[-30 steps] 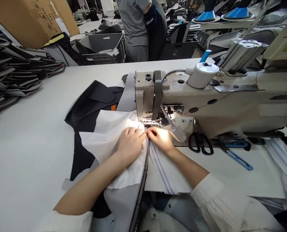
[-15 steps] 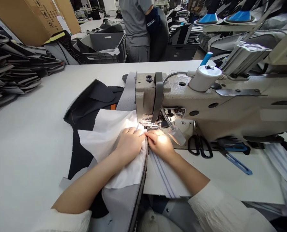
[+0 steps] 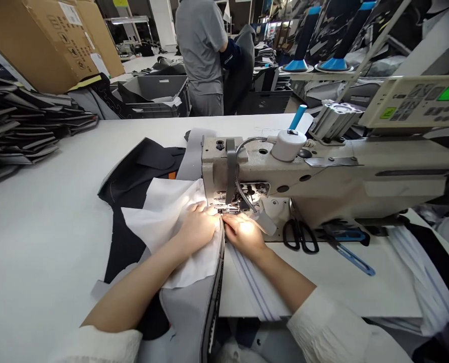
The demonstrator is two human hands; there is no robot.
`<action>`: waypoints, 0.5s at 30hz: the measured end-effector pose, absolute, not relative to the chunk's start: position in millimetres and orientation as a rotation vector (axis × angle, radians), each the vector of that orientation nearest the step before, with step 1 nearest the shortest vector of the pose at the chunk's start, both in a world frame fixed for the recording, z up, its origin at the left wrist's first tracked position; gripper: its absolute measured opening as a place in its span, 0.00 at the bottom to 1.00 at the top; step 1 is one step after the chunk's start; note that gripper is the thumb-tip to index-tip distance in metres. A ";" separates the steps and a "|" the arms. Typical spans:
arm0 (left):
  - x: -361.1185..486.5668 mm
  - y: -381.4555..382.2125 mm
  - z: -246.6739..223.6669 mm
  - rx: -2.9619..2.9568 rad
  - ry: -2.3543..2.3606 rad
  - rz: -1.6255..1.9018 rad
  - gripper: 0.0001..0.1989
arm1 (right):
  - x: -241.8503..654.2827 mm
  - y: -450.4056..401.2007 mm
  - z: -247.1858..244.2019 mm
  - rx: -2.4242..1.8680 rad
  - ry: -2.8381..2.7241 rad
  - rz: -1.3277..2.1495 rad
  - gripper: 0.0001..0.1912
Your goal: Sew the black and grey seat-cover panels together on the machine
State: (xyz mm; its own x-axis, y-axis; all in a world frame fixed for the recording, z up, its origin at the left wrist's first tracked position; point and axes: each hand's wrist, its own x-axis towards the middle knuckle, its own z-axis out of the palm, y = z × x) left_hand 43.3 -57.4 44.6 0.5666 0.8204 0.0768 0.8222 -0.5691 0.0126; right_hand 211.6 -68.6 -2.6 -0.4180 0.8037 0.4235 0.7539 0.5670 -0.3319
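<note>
L hand (image 3: 197,228) is smoothing white lining (image 3: 164,222) flat w/ R hand (image 3: 244,235) holding the seam edge (image 3: 222,252) just before the presser foot (image 3: 227,206), can't tell if either grip's pinching.

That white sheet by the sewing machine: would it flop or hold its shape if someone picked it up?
Probably floppy: the white sheet folds into soft creases under the left hand. It also looks thin and light for its size, and might slide on the smooth table if pushed.
</note>
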 end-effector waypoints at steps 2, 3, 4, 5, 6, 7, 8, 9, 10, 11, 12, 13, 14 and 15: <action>43.7 -58.5 44.2 -2.762 -1.461 -0.101 0.13 | 212.2 -68.5 -3.1 -1.237 -2.257 0.125 0.14; 43.8 -59.2 43.8 -2.763 -1.465 -0.101 0.13 | 212.6 -68.7 -3.3 -1.231 -2.257 0.128 0.14; 43.8 -60.0 43.5 -2.765 -1.465 -0.106 0.14 | 213.0 -69.0 -3.7 -1.225 -2.256 0.131 0.14; 43.6 -60.9 43.2 -2.768 -1.461 -0.113 0.14 | 213.4 -69.3 -4.2 -1.219 -2.254 0.132 0.14; 43.4 -61.8 43.0 -2.769 -1.459 -0.121 0.13 | 213.9 -69.5 -4.9 -1.213 -2.251 0.134 0.13; 43.0 -62.5 42.9 -2.767 -1.458 -0.132 0.13 | 214.3 -69.5 -5.8 -1.209 -2.246 0.134 0.13; 42.6 -63.1 43.0 -2.767 -1.457 -0.143 0.13 | 214.6 -69.2 -6.9 -1.206 -2.243 0.133 0.13; 42.1 -63.4 43.2 -2.766 -1.459 -0.154 0.13 | 214.8 -68.6 -7.9 -1.207 -2.240 0.134 0.13; 41.4 -63.5 43.6 -2.770 -1.459 -0.162 0.14 | 214.9 -67.9 -8.8 -1.211 -2.237 0.136 0.13; 40.6 -63.2 43.8 -2.772 -1.459 -0.173 0.14 | 214.9 -67.1 -9.4 -1.215 -2.235 0.140 0.13; 39.6 -62.7 44.0 -2.772 -1.454 -0.186 0.13 | 214.9 -66.7 -9.6 -1.219 -2.234 0.146 0.13; 38.4 -62.0 43.7 -2.775 -1.438 -0.202 0.13 | 215.0 -67.1 -9.3 -1.221 -2.234 0.154 0.14; 37.2 -61.0 43.0 -2.779 -1.414 -0.221 0.13 | 215.3 -68.6 -8.5 -1.222 -2.237 0.164 0.14; 35.9 -59.8 41.8 -2.782 -1.386 -0.246 0.13 | 215.8 -71.7 -7.3 -1.223 -2.245 0.174 0.15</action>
